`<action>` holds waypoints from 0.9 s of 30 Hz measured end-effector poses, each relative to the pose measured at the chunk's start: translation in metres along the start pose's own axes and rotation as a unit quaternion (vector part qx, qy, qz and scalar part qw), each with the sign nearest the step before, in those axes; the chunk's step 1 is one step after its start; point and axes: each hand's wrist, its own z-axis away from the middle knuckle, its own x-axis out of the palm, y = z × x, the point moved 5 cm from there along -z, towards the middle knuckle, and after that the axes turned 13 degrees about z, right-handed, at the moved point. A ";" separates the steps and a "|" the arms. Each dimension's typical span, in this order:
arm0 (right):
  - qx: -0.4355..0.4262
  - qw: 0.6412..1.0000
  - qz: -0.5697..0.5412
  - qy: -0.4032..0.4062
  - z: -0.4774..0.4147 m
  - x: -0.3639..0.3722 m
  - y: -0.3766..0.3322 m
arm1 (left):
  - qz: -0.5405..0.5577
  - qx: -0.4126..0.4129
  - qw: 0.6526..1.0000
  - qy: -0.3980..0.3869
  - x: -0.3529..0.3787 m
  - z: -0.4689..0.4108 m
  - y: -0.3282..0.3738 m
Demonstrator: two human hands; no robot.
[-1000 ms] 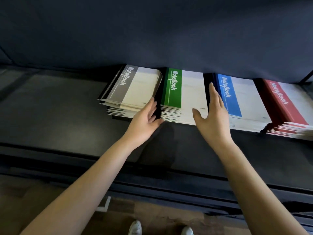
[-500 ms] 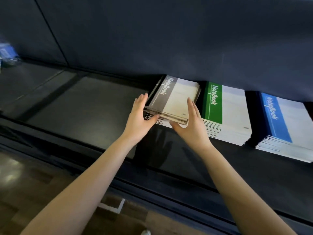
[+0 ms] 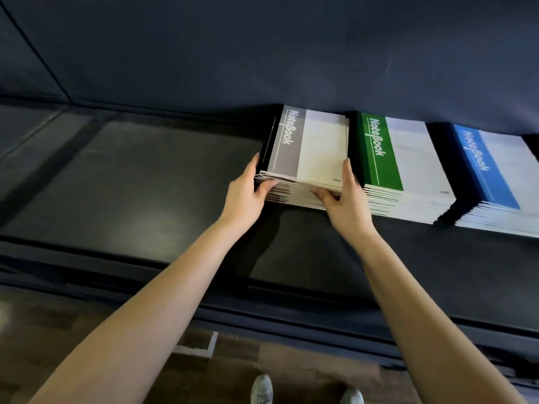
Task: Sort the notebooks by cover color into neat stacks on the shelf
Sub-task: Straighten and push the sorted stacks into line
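Grey stack (image 3: 309, 153) on shelf (image 3: 145, 176), just left of green stack (image 3: 382, 153), blue stack (image 3: 484, 170) beyond, left hand (image 3: 245, 196) gripping its front-left corner, right hand (image 3: 347, 201) gripping front-right corner, fingers (image 3: 253, 168) along sides, thumbs (image 3: 267, 184) on front edge.

Dim, glare patch on shelf (image 3: 163, 228), edges warped, slight blur.

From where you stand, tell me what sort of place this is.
Probably a stationery shop or stockroom: a grey stack, green stack and blue stack of identical notebooks sit side by side on a dark shelf.
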 end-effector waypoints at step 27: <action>0.031 1.000 0.003 0.002 0.005 0.013 0.003 | 0.018 -0.017 0.995 -0.093 0.001 -0.010 -0.006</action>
